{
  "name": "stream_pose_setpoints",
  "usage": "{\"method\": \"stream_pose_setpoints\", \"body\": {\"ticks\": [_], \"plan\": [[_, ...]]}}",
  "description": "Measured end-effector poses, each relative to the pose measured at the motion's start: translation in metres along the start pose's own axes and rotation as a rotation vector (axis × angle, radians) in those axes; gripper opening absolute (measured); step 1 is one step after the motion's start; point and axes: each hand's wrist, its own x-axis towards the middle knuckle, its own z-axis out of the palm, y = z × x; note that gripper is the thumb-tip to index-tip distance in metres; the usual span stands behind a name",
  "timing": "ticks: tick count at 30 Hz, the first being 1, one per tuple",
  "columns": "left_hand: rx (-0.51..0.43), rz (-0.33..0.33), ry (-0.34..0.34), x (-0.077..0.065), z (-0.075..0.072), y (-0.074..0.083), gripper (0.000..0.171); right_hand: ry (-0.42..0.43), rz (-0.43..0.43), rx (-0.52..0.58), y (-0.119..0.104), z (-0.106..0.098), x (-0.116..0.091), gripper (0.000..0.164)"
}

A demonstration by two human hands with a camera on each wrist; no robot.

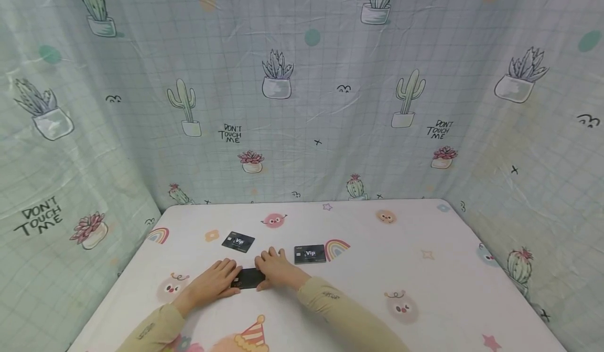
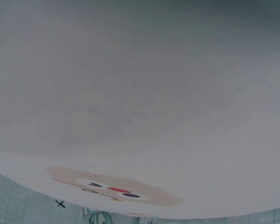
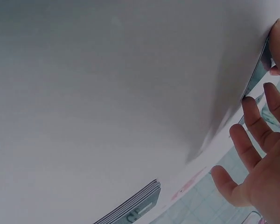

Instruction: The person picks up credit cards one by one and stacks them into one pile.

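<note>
A black card (image 1: 248, 278) lies on the table between the two hands. The left hand (image 1: 213, 281) holds its left end, with the thumb at the near edge and fingers at the far edge. At the right end, the right hand (image 1: 279, 270) grips the card between thumb and fingers. From the right wrist, the right hand (image 3: 266, 158) shows thumb and index finger at the card's edges, the other fingers spread. Part of the card is hidden under the hands. The left wrist view shows neither the left hand nor the card.
A black card (image 1: 238, 242) printed "Vip" lies tilted behind the hands. Right of them is another Vip card (image 1: 310, 254); from the right wrist it appears as a stack of cards (image 3: 135, 203). The white table (image 1: 358, 299) has cartoon prints, with a cactus-patterned curtain (image 1: 311, 116) around it.
</note>
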Motion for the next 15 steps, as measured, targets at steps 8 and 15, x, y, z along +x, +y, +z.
{"method": "stream_pose_setpoints", "body": {"ticks": [8,15], "plan": [[0.001,0.006,0.012,0.0004,-0.0007,0.0,0.056,-0.01,-0.058,0.022,-0.0018,-0.0028,0.0008,0.041],[-0.013,0.008,-0.023,0.0001,-0.0015,-0.0001,0.057,-0.014,-0.008,0.032,-0.0007,0.0,0.002,0.044]]}}
